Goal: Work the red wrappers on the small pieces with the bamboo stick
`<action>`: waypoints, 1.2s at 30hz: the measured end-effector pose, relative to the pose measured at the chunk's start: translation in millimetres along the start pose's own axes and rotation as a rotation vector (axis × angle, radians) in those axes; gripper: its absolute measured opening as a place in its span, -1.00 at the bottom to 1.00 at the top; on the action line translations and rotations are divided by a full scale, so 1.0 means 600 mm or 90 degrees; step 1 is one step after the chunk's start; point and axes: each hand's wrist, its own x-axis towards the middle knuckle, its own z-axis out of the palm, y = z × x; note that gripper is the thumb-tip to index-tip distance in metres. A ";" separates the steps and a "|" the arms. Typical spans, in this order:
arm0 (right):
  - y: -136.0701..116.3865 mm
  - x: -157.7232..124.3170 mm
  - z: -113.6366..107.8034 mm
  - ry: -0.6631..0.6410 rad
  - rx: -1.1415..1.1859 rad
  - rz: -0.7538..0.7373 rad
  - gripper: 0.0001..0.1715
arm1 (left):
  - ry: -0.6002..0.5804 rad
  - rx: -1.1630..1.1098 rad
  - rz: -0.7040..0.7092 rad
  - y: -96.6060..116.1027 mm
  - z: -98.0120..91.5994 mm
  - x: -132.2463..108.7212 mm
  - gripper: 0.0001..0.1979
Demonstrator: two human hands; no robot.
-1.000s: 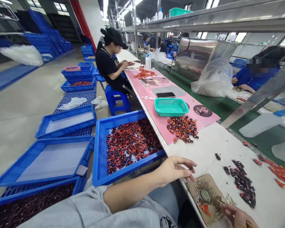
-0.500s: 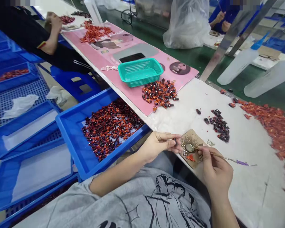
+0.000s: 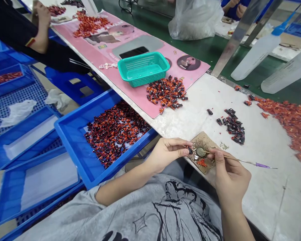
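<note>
Between the thumb and fingers of my left hand [image 3: 167, 152] is a small black and orange part [image 3: 190, 150]. My right hand [image 3: 230, 174] pinches a thin stick [image 3: 240, 160] with a purple section towards its far end. The stick's near tip reaches a small round dish [image 3: 200, 152] on a piece of brown cardboard [image 3: 207, 142]. Dark specks and a few orange bits [image 3: 202, 162] lie on that cardboard. Beyond my hands sits a small pile of black parts [image 3: 234, 127] on the white table [image 3: 266, 190].
A green basket [image 3: 144, 80] and a heap of black-orange parts [image 3: 167, 92] rest on a pink mat [image 3: 145, 107]. Orange pieces [image 3: 291, 130] spread at right, near two white bottles [image 3: 256, 55]. At left stands a blue tray [image 3: 72, 147] of parts; another person's arm [image 3: 42, 30] is beyond.
The view has shifted slightly. The part in my left hand now shows more clearly, with orange visible on it. The stick's tip stays at the round dish.
</note>
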 end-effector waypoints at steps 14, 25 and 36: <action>-0.052 -0.013 0.001 -0.022 0.086 -0.059 -0.79 | -0.026 0.050 0.080 -0.007 0.018 -0.011 -0.81; -0.054 -0.016 0.001 -0.046 0.063 -0.104 -0.80 | -0.031 0.022 0.042 0.004 0.019 -0.017 -0.79; -0.056 -0.023 -0.007 -0.024 0.119 -0.093 -0.83 | -0.046 -0.018 -0.036 0.010 0.027 -0.028 -0.70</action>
